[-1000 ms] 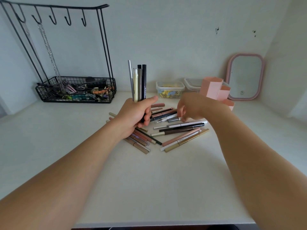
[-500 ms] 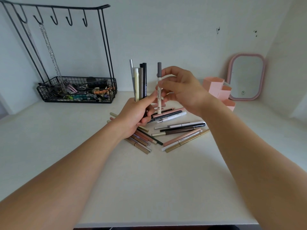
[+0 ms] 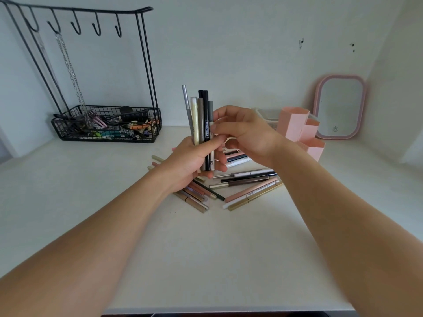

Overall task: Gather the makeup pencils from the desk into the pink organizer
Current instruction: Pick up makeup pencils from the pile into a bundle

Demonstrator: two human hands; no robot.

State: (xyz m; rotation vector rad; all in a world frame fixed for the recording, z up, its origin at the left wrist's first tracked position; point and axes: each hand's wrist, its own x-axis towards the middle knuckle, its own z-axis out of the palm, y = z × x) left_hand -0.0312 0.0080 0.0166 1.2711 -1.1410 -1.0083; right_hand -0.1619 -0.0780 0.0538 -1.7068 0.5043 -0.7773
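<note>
A white desk (image 3: 206, 259) meets a pale wall, with a wire rack (image 3: 105, 124) at back left and a pink mirror (image 3: 341, 106) at back right. The left hand (image 3: 194, 161) is curled round an upright bundle of pencils (image 3: 201, 120); the black one reads "MADIELT", though the letters are small. The right hand (image 3: 245, 131) pinches the grey-capped pencil (image 3: 210, 115) at the bundle's right edge. More loose pencils (image 3: 247, 181) lie under both hands. The pink organizer (image 3: 297, 129) stands just right of them.
</note>
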